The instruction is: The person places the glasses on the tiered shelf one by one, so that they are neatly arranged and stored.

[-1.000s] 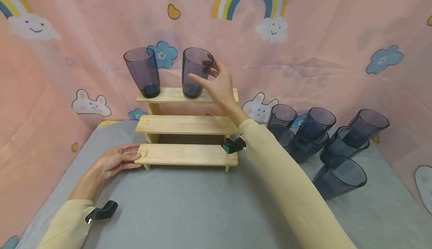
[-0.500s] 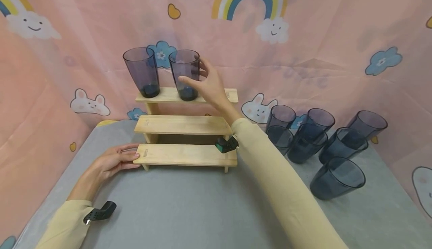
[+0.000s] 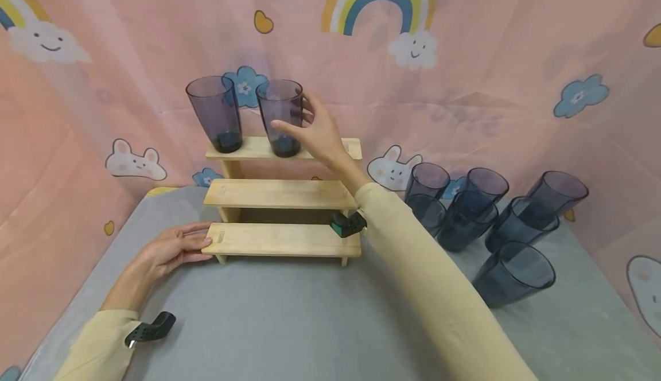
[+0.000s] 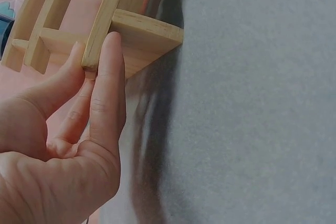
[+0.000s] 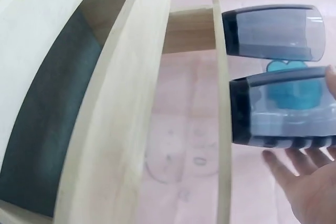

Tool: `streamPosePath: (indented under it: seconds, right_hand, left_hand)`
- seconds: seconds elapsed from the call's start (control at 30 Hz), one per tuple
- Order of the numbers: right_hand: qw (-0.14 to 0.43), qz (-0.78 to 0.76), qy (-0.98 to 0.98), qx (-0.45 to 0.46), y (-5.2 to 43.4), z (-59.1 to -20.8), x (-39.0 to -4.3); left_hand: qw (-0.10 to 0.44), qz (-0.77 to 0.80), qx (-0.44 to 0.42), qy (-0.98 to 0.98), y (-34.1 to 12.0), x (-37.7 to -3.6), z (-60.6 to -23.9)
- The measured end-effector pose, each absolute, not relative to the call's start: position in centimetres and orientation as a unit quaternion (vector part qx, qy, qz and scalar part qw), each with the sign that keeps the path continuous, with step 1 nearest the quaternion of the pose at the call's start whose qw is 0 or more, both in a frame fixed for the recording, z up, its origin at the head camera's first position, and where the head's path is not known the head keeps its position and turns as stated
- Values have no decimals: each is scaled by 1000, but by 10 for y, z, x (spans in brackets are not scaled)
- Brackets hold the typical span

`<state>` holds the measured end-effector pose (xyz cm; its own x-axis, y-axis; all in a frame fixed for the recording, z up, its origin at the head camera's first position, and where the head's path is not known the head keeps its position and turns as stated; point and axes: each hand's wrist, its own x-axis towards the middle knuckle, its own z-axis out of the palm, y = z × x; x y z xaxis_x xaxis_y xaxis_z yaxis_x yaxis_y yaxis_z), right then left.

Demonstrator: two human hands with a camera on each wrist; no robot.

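A three-tier wooden display stand (image 3: 284,240) stands on the grey table. My left hand (image 3: 172,250) pinches the left end of its lowest board; in the left wrist view the thumb (image 4: 73,69) and index finger (image 4: 107,66) lie on opposite faces of that board. On the top board, my right hand (image 3: 320,134) holds a purple-tinted drinking glass (image 3: 284,111), thumb in front and fingers at its right side. In the right wrist view this glass (image 5: 283,108) has its dark base against the board. A second purple-tinted glass (image 3: 216,114) stands upright left of it.
Several more tinted glasses, purple (image 3: 558,190) and blue-grey (image 3: 516,275), stand grouped at the right of the table (image 3: 268,323). Behind rises a pink printed cloth (image 3: 490,54). My right forearm (image 3: 428,272) reaches across between stand and glasses.
The right hand has moved the glass left along the top board, closer to the other glass, and over the last half second it holds still. The left hand keeps its place on the stand.
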<state>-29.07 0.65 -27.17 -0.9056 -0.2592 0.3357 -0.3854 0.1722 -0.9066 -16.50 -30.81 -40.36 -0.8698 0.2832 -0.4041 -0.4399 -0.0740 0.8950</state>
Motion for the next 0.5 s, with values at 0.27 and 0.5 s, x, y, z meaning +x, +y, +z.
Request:
streamPosePath:
  seconds: [0.27,0.5]
  right_hand:
    - [12,533,-817,217,26,-255,-285]
    - [60,543,-800,249,60,-240,-279]
  left_hand:
    - [250,729,-60,634,-307,-165,-402]
    - [254,736,-61,624,-306,-167,-402]
